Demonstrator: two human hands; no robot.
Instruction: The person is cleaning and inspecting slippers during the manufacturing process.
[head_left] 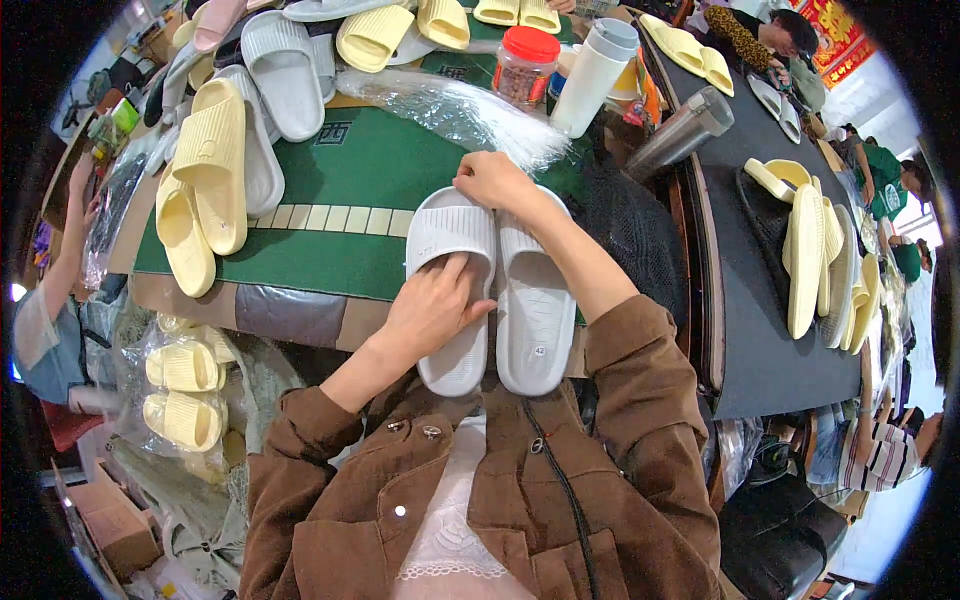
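Two grey slippers (495, 290) lie side by side, touching along their inner edges, at the near edge of a green mat (340, 200), toes pointing away from the wearer of the camera. Far left, another person's arm (62, 250) reaches up near some clear bags. Next come bagged yellow slippers (185, 390) low beside the table, probably dropped there once wrapped, and loose yellow slippers (205, 180) heaped on the mat's left side with more grey ones (275, 80) stacked behind.

On the left slipper of the pair rests the left hand (430, 310), fingers spread and pressing down on the ribbed strap rather than closing round it, seemingly to keep that slipper flat and steady. Over the toe ends sits the right hand (490, 180), loosely curled, touching the front of the pair as if squaring the two together; whether it pinches anything I cannot tell. Both slippers look like soft moulded foam, with thick rounded soles and grooved straps.

Behind the right hand lies a crinkled clear plastic bag (450, 105), then a red-lidded jar (525, 65), a white cup (595, 75) and a steel flask (680, 130). Further right, a dark table (760, 330) carries more yellow slippers (815, 250) stood on edge.
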